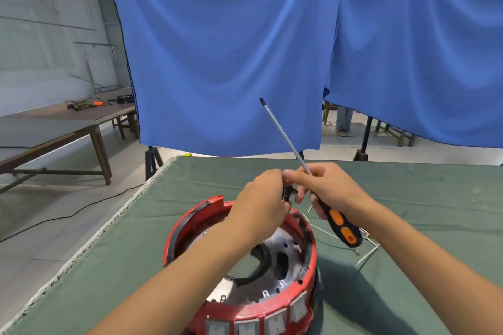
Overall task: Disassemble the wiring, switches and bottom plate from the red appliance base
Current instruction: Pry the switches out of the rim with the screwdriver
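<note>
Red appliance base (pixel 245 307) on green-clothed counter (pixel 408 198). Left hand (pixel 261 198) pinching small black part (pixel 288 193) above far rim; right hand (pixel 326 190) curled around screwdriver (pixel 341 226), shaft upward.

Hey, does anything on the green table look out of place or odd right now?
The screwdriver in the right hand points tip-up and away from the red base, so it's not driving anything. Loose white wires lie strewn on the cloth right of the base.
</note>
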Tool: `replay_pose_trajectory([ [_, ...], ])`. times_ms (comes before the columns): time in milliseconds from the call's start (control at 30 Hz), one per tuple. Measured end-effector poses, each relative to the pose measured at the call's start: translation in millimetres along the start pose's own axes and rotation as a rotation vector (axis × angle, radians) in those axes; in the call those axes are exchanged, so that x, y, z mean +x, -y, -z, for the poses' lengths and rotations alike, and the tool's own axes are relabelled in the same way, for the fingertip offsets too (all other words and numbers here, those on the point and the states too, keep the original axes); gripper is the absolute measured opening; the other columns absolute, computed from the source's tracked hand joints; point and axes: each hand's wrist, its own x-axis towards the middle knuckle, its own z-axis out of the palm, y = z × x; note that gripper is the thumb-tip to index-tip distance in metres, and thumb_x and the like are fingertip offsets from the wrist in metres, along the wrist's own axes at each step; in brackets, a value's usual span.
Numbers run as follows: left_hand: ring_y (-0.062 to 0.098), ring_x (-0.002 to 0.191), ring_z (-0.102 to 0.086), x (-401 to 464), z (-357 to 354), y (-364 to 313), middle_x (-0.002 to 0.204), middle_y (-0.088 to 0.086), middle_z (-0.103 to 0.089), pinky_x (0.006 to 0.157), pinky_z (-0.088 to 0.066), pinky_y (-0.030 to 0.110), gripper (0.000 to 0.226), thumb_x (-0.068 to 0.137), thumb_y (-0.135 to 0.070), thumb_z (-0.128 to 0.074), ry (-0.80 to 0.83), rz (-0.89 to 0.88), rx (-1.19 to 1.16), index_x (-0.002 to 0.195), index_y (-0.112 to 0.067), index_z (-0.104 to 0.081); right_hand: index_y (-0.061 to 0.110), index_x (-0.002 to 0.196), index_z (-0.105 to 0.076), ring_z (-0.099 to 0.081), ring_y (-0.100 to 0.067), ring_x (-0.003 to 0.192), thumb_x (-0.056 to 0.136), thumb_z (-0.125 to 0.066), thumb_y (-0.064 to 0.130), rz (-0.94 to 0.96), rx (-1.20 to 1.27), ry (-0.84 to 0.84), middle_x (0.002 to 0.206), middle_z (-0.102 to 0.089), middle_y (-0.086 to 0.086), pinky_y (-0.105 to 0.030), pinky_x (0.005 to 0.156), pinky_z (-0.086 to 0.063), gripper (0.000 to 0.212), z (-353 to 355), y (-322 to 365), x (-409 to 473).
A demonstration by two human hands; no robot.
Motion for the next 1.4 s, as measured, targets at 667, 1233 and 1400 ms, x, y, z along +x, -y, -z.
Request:
replay_pose_trajectory([
  [667,0.023,0.115,-0.046,-16,-35,-18,0.127,0.002,-0.041,0.091,-0.044,0.038,0.045,0.093,-0.047,-0.045,0.211,0.080,0.154,0.125,-0.015,-0.045,0.014,0.069,-0.054,-0.058,-0.018,0.048,0.086,-0.066,0.029,-0.265,-0.397,-0.298,0.054,-0.061,-0.001,-0.023,0.046,-0.042,0.026,18,-94,-10],
  [1233,0.023,0.123,-0.049,35,-37,16,0.136,0.000,-0.052,0.097,-0.042,0.040,0.041,0.097,-0.039,-0.041,0.114,0.080,0.101,0.134,-0.021,-0.045,0.012,0.071,-0.049,-0.056,-0.021,0.043,0.089,-0.054,0.043,-0.422,-0.494,-0.228,0.059,-0.063,-0.007,-0.024,0.044,-0.043,0.036,17,-102,2],
  [1400,0.025,0.092,-0.059,-7,-15,10,0.097,-0.002,-0.068,0.077,-0.048,0.036,0.025,0.093,-0.034,-0.041,0.074,0.090,0.289,0.095,-0.022,-0.063,0.011,0.065,-0.048,-0.053,-0.033,0.073,0.082,-0.051,0.020,-0.294,-0.638,-0.273,0.068,-0.054,-0.009,-0.031,0.057,-0.034,0.020,19,-90,-5],
])
